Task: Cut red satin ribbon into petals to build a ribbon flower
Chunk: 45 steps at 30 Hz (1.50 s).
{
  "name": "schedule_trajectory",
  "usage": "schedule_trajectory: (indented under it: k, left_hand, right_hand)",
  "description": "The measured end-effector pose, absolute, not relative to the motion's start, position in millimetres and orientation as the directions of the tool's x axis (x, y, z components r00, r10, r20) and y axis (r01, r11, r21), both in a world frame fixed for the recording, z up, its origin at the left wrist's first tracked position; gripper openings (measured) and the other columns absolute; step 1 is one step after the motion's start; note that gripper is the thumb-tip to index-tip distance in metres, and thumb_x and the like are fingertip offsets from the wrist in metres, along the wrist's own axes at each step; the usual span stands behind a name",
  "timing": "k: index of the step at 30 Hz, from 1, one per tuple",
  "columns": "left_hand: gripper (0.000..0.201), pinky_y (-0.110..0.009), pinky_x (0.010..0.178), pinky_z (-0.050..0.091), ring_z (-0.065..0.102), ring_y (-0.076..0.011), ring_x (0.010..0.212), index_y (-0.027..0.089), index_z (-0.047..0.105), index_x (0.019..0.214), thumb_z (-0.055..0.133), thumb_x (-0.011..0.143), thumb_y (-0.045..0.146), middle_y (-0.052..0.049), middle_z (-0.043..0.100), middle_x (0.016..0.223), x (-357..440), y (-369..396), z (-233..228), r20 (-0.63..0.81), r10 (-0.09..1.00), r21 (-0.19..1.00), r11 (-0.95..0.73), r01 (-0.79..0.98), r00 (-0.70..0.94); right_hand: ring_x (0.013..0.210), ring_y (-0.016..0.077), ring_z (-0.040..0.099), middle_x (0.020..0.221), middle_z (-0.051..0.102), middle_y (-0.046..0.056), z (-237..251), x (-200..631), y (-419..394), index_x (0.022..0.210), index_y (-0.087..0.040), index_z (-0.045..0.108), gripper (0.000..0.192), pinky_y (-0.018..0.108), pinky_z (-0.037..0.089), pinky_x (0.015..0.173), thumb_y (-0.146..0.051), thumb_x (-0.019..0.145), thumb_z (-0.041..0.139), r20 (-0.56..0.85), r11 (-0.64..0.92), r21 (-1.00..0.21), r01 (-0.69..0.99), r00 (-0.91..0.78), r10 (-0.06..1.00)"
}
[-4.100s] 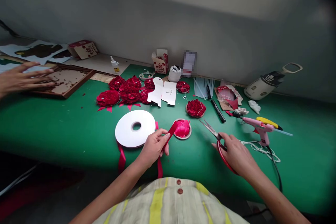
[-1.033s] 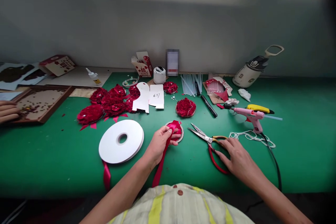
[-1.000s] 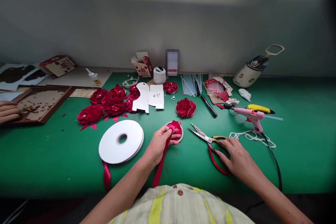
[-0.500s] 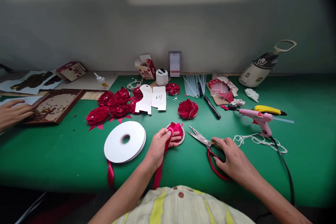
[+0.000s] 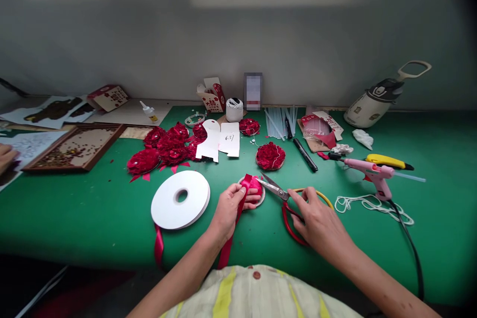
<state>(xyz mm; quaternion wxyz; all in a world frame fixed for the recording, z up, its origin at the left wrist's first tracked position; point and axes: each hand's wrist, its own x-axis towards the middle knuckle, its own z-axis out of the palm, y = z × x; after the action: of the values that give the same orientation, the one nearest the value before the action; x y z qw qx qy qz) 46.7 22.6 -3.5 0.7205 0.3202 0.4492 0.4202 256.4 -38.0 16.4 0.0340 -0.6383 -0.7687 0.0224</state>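
Observation:
My left hand [image 5: 231,204] pinches a red ribbon [image 5: 230,243] between thumb and fingers; the strip hangs down toward my lap. Beneath those fingers lies a small round piece [image 5: 263,190] with a pale rim and red ribbon inside, partly hidden. My right hand [image 5: 316,218] has its fingers on the scissors [image 5: 280,192], which have one red and one yellow handle. Their blades are slightly apart and point at the round piece. A white ribbon spool [image 5: 164,203] lies left of my left hand, with red ribbon trailing off the table edge.
Red ribbon flowers [image 5: 173,144] cluster behind the spool, and another flower [image 5: 270,156] lies beyond my hands. At right are a pink glue gun [image 5: 372,171], a yellow cutter [image 5: 387,161] and white cord [image 5: 367,203]. Another person's hand [image 5: 6,156] is at far left, near a framed tray [image 5: 108,148].
My right hand has moved left with the scissors, bringing the blade tips to the round piece. The other person's hand has drawn back toward the left edge. The view has shifted slightly.

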Motion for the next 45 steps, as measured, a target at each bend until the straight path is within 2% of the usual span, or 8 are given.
schedule_trajectory:
  k: [7, 16, 22, 26, 30, 33, 38, 45]
  left_hand:
    - [0.023, -0.027, 0.063, 0.052, 0.067, -0.0208, 0.081, 0.013, 0.053, 0.078, 0.061, 0.077, 0.034, -0.013, 0.068, 0.095, 47.8, 20.4, -4.0, -0.355, 0.905, 0.861, 0.414, -0.295, 0.234]
    - [0.022, -0.027, 0.060, 0.052, 0.066, -0.0225, 0.084, 0.013, 0.052, 0.077, 0.063, 0.076, 0.032, -0.013, 0.067, 0.097, 47.6, 22.2, -3.1, -0.364, 0.899, 0.871, 0.421, -0.252, 0.244]
    - [0.022, -0.025, 0.056, 0.050, 0.067, -0.0202, 0.075, 0.013, 0.052, 0.079, 0.058, 0.079, 0.034, -0.011, 0.067, 0.089, 47.0, 19.5, -1.4, -0.317, 0.917, 0.885, 0.377, -0.273, 0.241]
    - [0.026, -0.020, 0.044, 0.043, 0.064, -0.0154, 0.054, 0.014, 0.051, 0.080, 0.058, 0.078, 0.039, -0.006, 0.066, 0.068, 46.3, 20.4, -1.1, -0.310, 0.923, 0.894, 0.365, -0.258, 0.229]
    - [0.026, -0.015, 0.034, 0.027, 0.053, -0.0085, 0.039, 0.015, 0.050, 0.079, 0.058, 0.077, 0.040, -0.002, 0.062, 0.056, 45.5, 22.3, -2.2, -0.330, 0.911, 0.897, 0.384, -0.217, 0.249]
    - [0.026, -0.015, 0.032, 0.019, 0.048, -0.0056, 0.035, 0.015, 0.050, 0.080, 0.059, 0.077, 0.039, 0.001, 0.060, 0.053, 43.9, 22.8, -2.5, -0.349, 0.898, 0.890, 0.407, -0.205, 0.269]
    - [0.025, -0.015, 0.034, 0.020, 0.046, -0.0043, 0.036, 0.015, 0.051, 0.081, 0.057, 0.078, 0.039, 0.000, 0.060, 0.054, 41.2, 22.0, -2.4, -0.362, 0.880, 0.868, 0.438, -0.232, 0.306]
    - [0.028, -0.017, 0.040, 0.035, 0.060, -0.0121, 0.048, 0.014, 0.054, 0.092, 0.056, 0.080, 0.038, -0.005, 0.064, 0.063, 38.5, 21.5, 2.7, -0.370, 0.833, 0.854, 0.479, -0.203, 0.411]
  right_hand:
    - [0.072, 0.0212, 0.055, 0.091, 0.051, 0.012, 30.4, 250.1, -36.0, 0.122, -0.018, 0.048, 0.046, 0.024, 0.041, 0.049, -0.013, 0.077, 0.047, 0.050, 0.291, 0.081, 0.953, -0.295, 0.954]
    - [0.069, 0.0193, 0.054, 0.098, 0.047, 0.011, 28.6, 257.9, -33.1, 0.124, -0.017, 0.046, 0.045, 0.025, 0.041, 0.049, -0.016, 0.078, 0.046, 0.071, 0.302, -0.020, 0.953, -0.299, 0.951]
    - [0.064, 0.0158, 0.050, 0.095, 0.046, 0.007, 31.7, 269.2, -34.3, 0.123, -0.024, 0.046, 0.044, 0.030, 0.045, 0.058, -0.026, 0.079, 0.049, 0.001, 0.150, -0.430, 0.890, -0.166, 0.986]
    - [0.060, 0.0113, 0.044, 0.079, 0.040, -0.001, 35.3, 270.8, -36.3, 0.120, -0.024, 0.046, 0.043, 0.025, 0.042, 0.055, -0.037, 0.079, 0.055, -0.282, -0.199, -0.846, 0.495, -0.098, 0.954]
    - [0.051, 0.0066, 0.034, 0.070, 0.036, -0.004, 35.5, 269.6, -41.5, 0.125, -0.020, 0.039, 0.058, 0.019, 0.029, 0.043, -0.046, 0.077, 0.059, -0.522, -0.495, -0.853, 0.166, -0.234, 0.820]
    - [0.045, 0.0060, 0.031, 0.062, 0.036, -0.006, 33.6, 272.1, -44.4, 0.126, -0.020, 0.040, 0.056, 0.019, 0.027, 0.041, -0.042, 0.078, 0.057, -0.580, -0.538, -0.814, 0.218, -0.305, 0.755]
    - [0.055, 0.0096, 0.041, 0.068, 0.048, -0.003, 35.9, 277.6, -37.8, 0.118, -0.020, 0.050, 0.044, 0.020, 0.035, 0.050, -0.025, 0.074, 0.056, -0.515, -0.314, -0.813, 0.491, -0.352, 0.782]
    - [0.055, 0.0109, 0.038, 0.066, 0.048, -0.003, 54.2, 264.0, -22.5, 0.106, -0.021, 0.055, 0.041, 0.021, 0.034, 0.051, -0.052, 0.081, 0.050, -0.488, -0.159, -0.769, 0.619, -0.409, 0.771]
